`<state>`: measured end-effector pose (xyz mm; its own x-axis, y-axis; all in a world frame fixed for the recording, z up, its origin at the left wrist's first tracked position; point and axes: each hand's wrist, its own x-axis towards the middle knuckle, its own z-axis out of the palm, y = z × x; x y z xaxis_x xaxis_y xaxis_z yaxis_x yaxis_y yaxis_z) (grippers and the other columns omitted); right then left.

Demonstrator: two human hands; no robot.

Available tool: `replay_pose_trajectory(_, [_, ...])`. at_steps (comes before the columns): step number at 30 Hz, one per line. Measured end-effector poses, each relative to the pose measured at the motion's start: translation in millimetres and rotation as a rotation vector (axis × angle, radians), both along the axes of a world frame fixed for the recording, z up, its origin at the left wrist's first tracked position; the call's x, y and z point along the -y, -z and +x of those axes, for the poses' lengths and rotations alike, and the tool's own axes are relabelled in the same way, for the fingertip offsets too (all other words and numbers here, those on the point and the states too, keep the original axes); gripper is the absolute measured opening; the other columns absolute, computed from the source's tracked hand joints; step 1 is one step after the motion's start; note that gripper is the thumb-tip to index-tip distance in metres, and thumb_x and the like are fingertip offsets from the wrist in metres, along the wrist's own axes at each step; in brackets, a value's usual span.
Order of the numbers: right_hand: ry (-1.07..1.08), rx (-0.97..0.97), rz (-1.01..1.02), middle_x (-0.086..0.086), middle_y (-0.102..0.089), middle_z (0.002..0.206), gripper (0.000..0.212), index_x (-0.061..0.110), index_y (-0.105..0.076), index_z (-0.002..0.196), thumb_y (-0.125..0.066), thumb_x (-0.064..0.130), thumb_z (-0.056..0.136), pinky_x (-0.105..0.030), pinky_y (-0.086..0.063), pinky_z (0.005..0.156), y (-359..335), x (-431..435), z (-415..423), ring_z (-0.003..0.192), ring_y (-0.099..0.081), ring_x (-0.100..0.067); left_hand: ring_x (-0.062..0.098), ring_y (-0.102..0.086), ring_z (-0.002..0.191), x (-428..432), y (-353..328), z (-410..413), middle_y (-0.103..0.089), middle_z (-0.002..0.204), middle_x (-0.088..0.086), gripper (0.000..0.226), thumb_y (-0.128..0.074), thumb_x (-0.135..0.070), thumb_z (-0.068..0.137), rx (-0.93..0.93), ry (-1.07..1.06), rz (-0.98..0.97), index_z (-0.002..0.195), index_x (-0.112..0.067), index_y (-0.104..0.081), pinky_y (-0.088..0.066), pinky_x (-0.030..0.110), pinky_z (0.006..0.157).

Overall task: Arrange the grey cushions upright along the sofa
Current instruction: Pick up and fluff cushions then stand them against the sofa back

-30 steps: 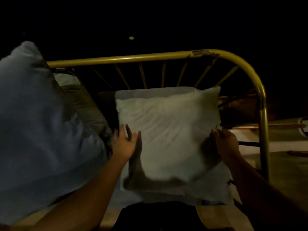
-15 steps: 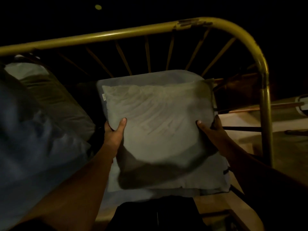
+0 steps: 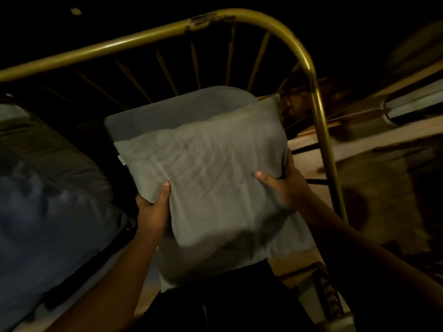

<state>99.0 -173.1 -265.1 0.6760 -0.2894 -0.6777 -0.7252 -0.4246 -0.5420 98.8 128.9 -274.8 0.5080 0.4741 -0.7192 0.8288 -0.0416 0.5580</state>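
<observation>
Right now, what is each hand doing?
Left hand: closed on the left edge of the front grey cushion, thumb on its face.
Right hand: closed on the same cushion's right edge.

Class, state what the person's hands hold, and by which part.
Both hands, left hand and right hand, grip the square grey fabric cushion by its opposite side edges.

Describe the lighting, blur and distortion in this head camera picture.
Head view: very dim, background almost black; warm light catches the yellow metal rail and the grey cushion gripped by the left hand and right hand. Head view: the cushion's lower edge is motion-smeared, the floor at right soft. Head view: wide-angle lens bows the rail.
</observation>
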Motion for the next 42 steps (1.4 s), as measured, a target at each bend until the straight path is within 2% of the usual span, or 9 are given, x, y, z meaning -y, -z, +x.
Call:
replay_pose_trajectory(7, [-0.050, -0.016, -0.137, -0.009, -0.027, 0.154, 0.116, 0.043, -0.006, 0.146, -0.059, 0.084, 0.052, -0.061, -0.031, 0.108, -3.6, 22.1, -24.3, 0.139, -0.029, -0.039, 0.033, -0.042, 0.134, 36.1, -0.1, -14.7, -0.043, 0.146, 0.012, 0.085, -0.075, -0.036, 0.076, -0.024, 0.345, 0.006, 0.144, -0.019, -0.027, -0.038, 0.042, 0.107])
replay_pose_trajectory(11, [-0.202, -0.152, -0.176, -0.005, -0.003, 0.161, 0.102, 0.038, 0.001, 0.149, -0.062, 0.065, 0.074, -0.060, -0.013, 0.116, 12.2, 12.7, -26.3, 0.146, -0.004, -0.039, 0.039, -0.010, 0.146, 58.1, 6.6, -15.0, 0.001, 0.160, 0.014, 0.113, -0.073, -0.053, 0.072, -0.200, 0.651, 0.166, 0.151, -0.029, 0.005, -0.021, 0.049, 0.115])
replay_pose_trajectory(14, [-0.168, -0.164, -0.183, -0.007, -0.002, 0.161, 0.102, 0.036, 0.000, 0.150, -0.066, 0.058, 0.075, -0.061, -0.011, 0.116, 19.1, 9.1, -24.3, 0.147, -0.002, -0.039, 0.043, -0.008, 0.144, 70.9, 8.0, -16.9, 0.011, 0.159, 0.015, 0.113, -0.071, -0.053, 0.073, -0.217, 0.722, 0.238, 0.148, -0.034, 0.010, -0.021, 0.051, 0.115])
replay_pose_trajectory(18, [-0.159, -0.152, -0.231, -0.006, -0.010, 0.160, 0.095, 0.034, -0.008, 0.149, -0.067, 0.053, 0.076, -0.060, -0.013, 0.116, 11.5, 2.9, -19.7, 0.147, -0.008, -0.036, 0.042, -0.014, 0.143, 61.4, 6.8, -10.8, 0.000, 0.159, 0.017, 0.106, -0.073, -0.044, 0.076, -0.197, 0.701, 0.206, 0.151, -0.028, -0.001, -0.027, 0.049, 0.114])
replay_pose_trajectory(23, [-0.302, 0.124, -0.216, -0.008, -0.029, 0.154, 0.075, 0.024, -0.034, 0.145, -0.066, 0.044, 0.081, -0.045, -0.020, 0.118, -15.7, -49.9, 1.6, 0.144, -0.022, -0.028, 0.029, -0.044, 0.131, 31.7, -29.5, -4.7, -0.042, 0.145, 0.012, 0.065, -0.068, -0.022, 0.084, 0.097, 0.748, 0.150, 0.141, -0.016, -0.037, -0.036, 0.028, 0.103])
replay_pose_trajectory(27, [-0.428, 0.236, -0.107, -0.005, -0.031, 0.155, 0.071, 0.025, -0.037, 0.144, -0.066, 0.044, 0.082, -0.041, -0.025, 0.116, -55.3, -117.5, 22.6, 0.143, -0.025, -0.026, 0.024, -0.048, 0.127, -14.4, -78.6, -2.2, -0.052, 0.138, 0.012, 0.057, -0.065, -0.025, 0.086, 0.312, 0.773, 0.151, 0.138, -0.021, -0.041, -0.040, 0.033, 0.102])
replay_pose_trajectory(33, [-0.506, 0.387, 0.065, 0.000, -0.045, 0.144, 0.062, 0.022, -0.044, 0.139, -0.067, 0.038, 0.084, -0.015, -0.027, 0.099, -120.5, -239.8, 42.4, 0.132, -0.042, -0.017, 0.015, -0.050, 0.118, -124.4, -147.2, -9.3, -0.054, 0.131, 0.004, 0.060, -0.045, -0.051, 0.081, 0.521, 0.810, 0.288, 0.133, -0.021, -0.048, -0.039, 0.029, 0.103])
replay_pose_trajectory(37, [-0.555, 0.455, 0.154, -0.003, -0.046, 0.144, 0.062, 0.024, -0.044, 0.140, -0.067, 0.039, 0.084, -0.028, -0.036, 0.106, -134.5, -324.9, 46.7, 0.132, -0.045, -0.020, 0.028, -0.025, 0.142, -212.7, -157.7, -22.1, -0.038, 0.148, 0.005, 0.063, -0.043, -0.056, 0.078, 0.509, 0.628, 0.521, 0.132, -0.023, -0.048, -0.020, 0.054, 0.115])
replay_pose_trajectory(42, [-0.596, 0.398, 0.177, -0.005, -0.032, 0.155, 0.088, 0.027, -0.026, 0.149, -0.066, 0.057, 0.077, -0.038, -0.031, 0.113, -126.6, -423.8, 55.4, 0.140, -0.034, -0.023, 0.031, -0.012, 0.146, -315.1, -152.8, -38.9, -0.022, 0.157, 0.009, 0.069, -0.040, -0.057, 0.078, 0.467, 0.457, 0.712, 0.137, -0.021, -0.045, -0.007, 0.054, 0.118])
